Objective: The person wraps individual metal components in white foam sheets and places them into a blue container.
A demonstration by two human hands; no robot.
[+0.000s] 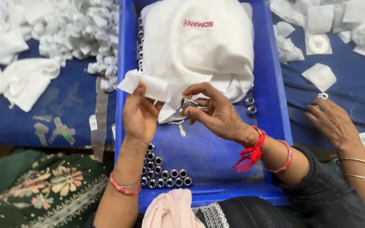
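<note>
Pink cloth (172,211) nearest; left hand (138,114) pinches white wrapper (146,84) open, right hand (216,112) grips metal sleeve (188,103) (angled toward wrapper) over blue tray (208,156).

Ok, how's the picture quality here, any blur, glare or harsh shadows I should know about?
Head view: soft, even light with no hard shadows; the white cloth bag looks nearly blown out; the left hand and right hand are fairly sharp; small highlights glint on the metal sleeve; edges bow slightly from the wide lens.
</note>
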